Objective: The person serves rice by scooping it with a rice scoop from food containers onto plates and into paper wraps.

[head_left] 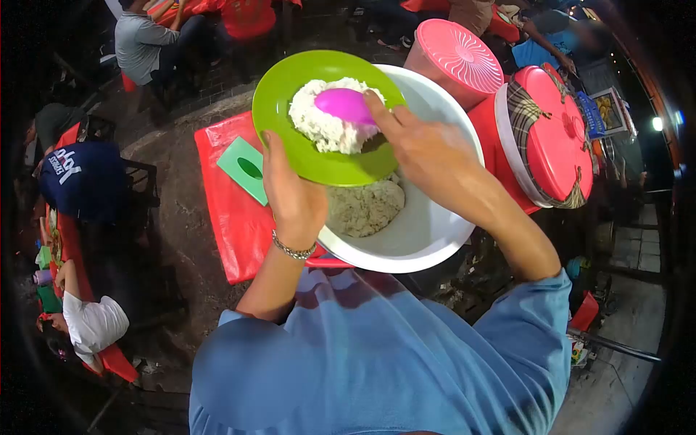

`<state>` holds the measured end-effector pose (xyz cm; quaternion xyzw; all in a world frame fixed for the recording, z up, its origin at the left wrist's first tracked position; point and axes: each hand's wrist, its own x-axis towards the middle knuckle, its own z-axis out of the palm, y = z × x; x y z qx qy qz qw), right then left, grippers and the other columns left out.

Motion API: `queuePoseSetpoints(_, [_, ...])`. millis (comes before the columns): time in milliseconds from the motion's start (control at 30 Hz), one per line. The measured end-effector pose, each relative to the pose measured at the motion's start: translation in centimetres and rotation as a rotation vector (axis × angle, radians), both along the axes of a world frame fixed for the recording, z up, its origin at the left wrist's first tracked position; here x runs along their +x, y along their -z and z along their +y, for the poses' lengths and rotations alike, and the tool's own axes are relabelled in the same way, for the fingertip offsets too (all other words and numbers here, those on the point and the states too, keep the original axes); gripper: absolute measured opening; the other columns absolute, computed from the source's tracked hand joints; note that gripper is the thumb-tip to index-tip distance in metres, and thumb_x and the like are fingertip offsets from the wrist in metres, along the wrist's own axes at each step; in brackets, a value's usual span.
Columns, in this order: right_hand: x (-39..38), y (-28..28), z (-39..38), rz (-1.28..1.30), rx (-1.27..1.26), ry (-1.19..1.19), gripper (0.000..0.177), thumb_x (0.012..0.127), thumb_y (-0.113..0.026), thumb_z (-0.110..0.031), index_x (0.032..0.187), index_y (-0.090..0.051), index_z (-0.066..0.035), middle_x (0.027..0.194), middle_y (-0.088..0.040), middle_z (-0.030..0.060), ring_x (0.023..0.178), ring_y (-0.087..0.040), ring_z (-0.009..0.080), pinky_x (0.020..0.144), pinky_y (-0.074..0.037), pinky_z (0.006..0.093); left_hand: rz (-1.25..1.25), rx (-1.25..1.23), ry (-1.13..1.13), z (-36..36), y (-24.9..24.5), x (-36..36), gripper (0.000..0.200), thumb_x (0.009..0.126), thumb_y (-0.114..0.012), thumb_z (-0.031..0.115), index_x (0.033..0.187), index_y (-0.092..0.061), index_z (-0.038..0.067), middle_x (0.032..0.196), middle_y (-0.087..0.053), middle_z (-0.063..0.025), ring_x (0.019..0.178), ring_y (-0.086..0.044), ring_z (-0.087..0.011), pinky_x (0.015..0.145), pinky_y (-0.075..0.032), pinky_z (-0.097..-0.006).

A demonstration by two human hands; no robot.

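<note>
My left hand (290, 199), with a chain bracelet at the wrist, grips the lower left rim of a green plate (272, 109), thumb along the edge. A mound of white rice (319, 134) sits on the plate. My right hand (428, 148) is closed on a pink rice paddle (344, 105), its handle mostly hidden by the fingers. The paddle's rounded blade lies against the top of the rice. Beneath the plate stands a large white basin (442, 235) with a greyish heap of rice (366, 206), partly covered by the plate.
A green tissue box (243, 170) lies on the red-covered table (225, 232) left of the basin. Behind the basin are a pink lidded tub (460, 54) and a large red lidded container (554, 138) with checked cloth. Several people sit at red tables around.
</note>
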<state>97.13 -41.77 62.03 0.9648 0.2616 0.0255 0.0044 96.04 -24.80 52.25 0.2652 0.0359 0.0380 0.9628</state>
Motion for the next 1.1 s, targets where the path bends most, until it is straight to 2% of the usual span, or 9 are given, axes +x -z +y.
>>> queuePoseSetpoints(100, [2.4,2.2,-2.3,-0.06,-0.062,-0.069,0.054,0.08,-0.048,-0.001,0.134,-0.044,-0.007,0.095,-0.061,0.015,0.073,-0.063,0.0335,0.06,-0.051,0.0432,0.007,-0.022,0.017,0.1,0.0,0.0,0.047,0.101,-0.036,0.037,0.139,-0.034,0.008,0.135,-0.045,-0.0068,0.123,-0.046,-0.0203,0.102,-0.039,-0.0368])
queuePoseSetpoints(167, [2.7,0.1,-2.9,-0.205,0.236,-0.194,0.057,0.078,-0.051,-0.001,0.134,-0.043,-0.008,0.093,-0.06,0.0166,0.069,-0.063,0.0331,0.054,-0.051,0.0421,-0.005,-0.06,0.029,0.1,0.1,0.0,0.047,0.101,-0.036,0.037,0.138,-0.035,0.008,0.135,-0.045,-0.0061,0.122,-0.046,-0.0203,0.102,-0.039,-0.0369])
queuePoseSetpoints(300, [-2.9,-0.5,-0.6,0.019,-0.106,-0.081,0.064,0.077,-0.052,-0.001,0.139,-0.039,-0.012,0.099,-0.06,0.0149,0.072,-0.065,0.0301,0.055,-0.052,0.0395,0.025,-0.075,-0.016,0.2,0.2,-0.2,0.046,0.101,-0.036,0.036,0.137,-0.035,0.008,0.134,-0.046,-0.0055,0.122,-0.046,-0.02,0.101,-0.039,-0.037])
queuePoseSetpoints(333, [-3.8,1.2,-0.3,-0.005,0.024,-0.095,0.068,0.077,-0.052,0.0,0.141,-0.036,-0.014,0.096,-0.058,0.0126,0.069,-0.065,0.0295,0.054,-0.052,0.0395,0.056,-0.077,-0.029,0.3,0.2,-0.2,0.045,0.102,-0.036,0.036,0.137,-0.036,0.008,0.134,-0.046,-0.0052,0.122,-0.046,-0.0198,0.101,-0.039,-0.0371])
queuePoseSetpoints(633, [-5.0,2.7,-2.0,-0.013,0.006,-0.047,0.069,0.077,-0.052,0.0,0.143,-0.035,-0.015,0.086,-0.053,0.0093,0.069,-0.061,0.0257,0.049,-0.05,0.0343,0.087,-0.114,-0.022,0.7,0.6,-0.2,0.039,0.102,-0.036,0.032,0.134,-0.039,0.01,0.13,-0.05,-0.0041,0.117,-0.05,-0.0189,0.098,-0.042,-0.0354])
queuePoseSetpoints(767, [-4.6,2.5,-3.0,0.006,0.005,0.007,0.067,0.079,-0.053,-0.001,0.142,-0.036,-0.015,0.083,-0.051,0.0103,0.07,-0.061,0.0273,0.056,-0.051,0.038,0.026,-0.106,-0.002,0.6,0.9,-0.3,0.04,0.102,-0.036,0.032,0.134,-0.041,0.009,0.131,-0.05,-0.0049,0.118,-0.049,-0.0198,0.099,-0.04,-0.0364])
queuePoseSetpoints(900, [-4.0,1.7,-4.6,0.002,0.386,0.041,0.053,0.085,-0.051,-0.001,0.137,-0.043,-0.01,0.084,-0.056,0.0176,0.074,-0.061,0.0326,0.063,-0.049,0.0411,0.008,-0.155,-0.038,0.8,0.5,-0.7,0.043,0.101,-0.038,0.034,0.135,-0.041,0.008,0.133,-0.049,-0.0063,0.122,-0.046,-0.0216,0.104,-0.036,-0.0371])
queuePoseSetpoints(967, [-4.0,1.9,-5.9,-0.122,0.75,0.314,0.047,0.087,-0.05,-0.004,0.133,-0.045,-0.007,0.091,-0.061,0.0214,0.081,-0.061,0.0378,0.068,-0.048,0.0444,-0.044,-0.124,-0.109,1.0,0.7,-0.8,0.047,0.099,-0.041,0.035,0.135,-0.04,0.005,0.134,-0.048,-0.0079,0.121,-0.045,-0.0235,0.104,-0.035,-0.0377])
queuePoseSetpoints(1100, [-5.0,4.4,-9.5,0.158,0.379,0.295,0.033,0.087,-0.056,-0.019,0.112,-0.059,0.002,0.096,-0.062,0.0257,0.088,-0.061,0.0398,0.083,-0.047,0.0451,0.03,0.267,-0.399,1.0,1.4,-0.9,0.043,0.099,-0.04,0.025,0.134,-0.041,0.0,0.138,-0.044,-0.016,0.122,-0.047,-0.027,0.104,-0.037,-0.0387])
